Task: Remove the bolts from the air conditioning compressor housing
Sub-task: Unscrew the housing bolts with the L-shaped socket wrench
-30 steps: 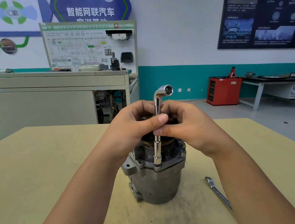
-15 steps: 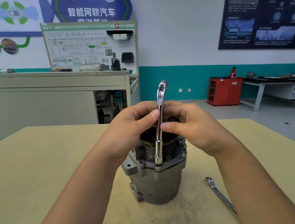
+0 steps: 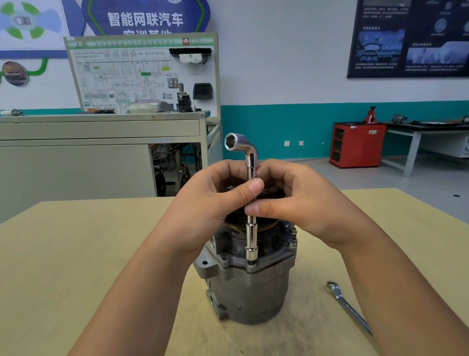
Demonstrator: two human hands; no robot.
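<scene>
2 hands meet at frame centre: the left hand (image 3: 209,196) and right hand (image 3: 294,201) both pinch the upright shaft of the L-shaped socket wrench (image 3: 251,232). Its long axis runs straight down from them onto the flange of the compressor housing (image 3: 253,288), which stands on the table (image 3: 67,275) directly below.

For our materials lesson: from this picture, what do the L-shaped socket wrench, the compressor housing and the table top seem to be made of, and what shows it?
The socket wrench: probably chrome-plated steel; mirror-bright, with sharp reflections.
The compressor housing: looks like cast aluminium alloy; dull grey, rough, stained.
The table top: perhaps wood or laminate board; matt pale yellow, scuffed.
</scene>
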